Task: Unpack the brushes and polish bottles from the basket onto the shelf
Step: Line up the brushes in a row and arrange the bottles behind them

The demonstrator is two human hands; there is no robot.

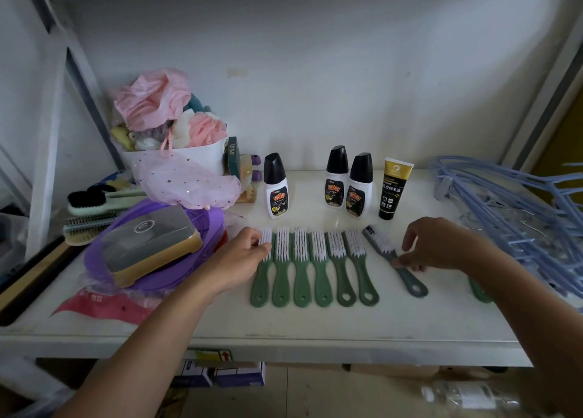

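Note:
Several green-handled brushes [303, 278] with white bristles lie side by side on the white shelf [284, 323]. My left hand [243, 256] rests on the leftmost one, fingers at its bristles. A grey brush [383, 250] lies slanted to their right; my right hand [438, 244] pinches its handle against the shelf. Another green brush handle [479, 291] shows partly under my right forearm. Behind stand three white polish bottles with black caps [276, 187] [336, 179] [359, 187] and a black and gold tube [394, 192].
A white tub of pink bath puffs [176, 152] stands at back left. A purple lid [151, 275] carries a gold-edged boxed brush [151, 244]. Two larger brushes [91, 209] lie far left. A pile of blue hangers [520, 209] fills the right. Boxes sit below the shelf.

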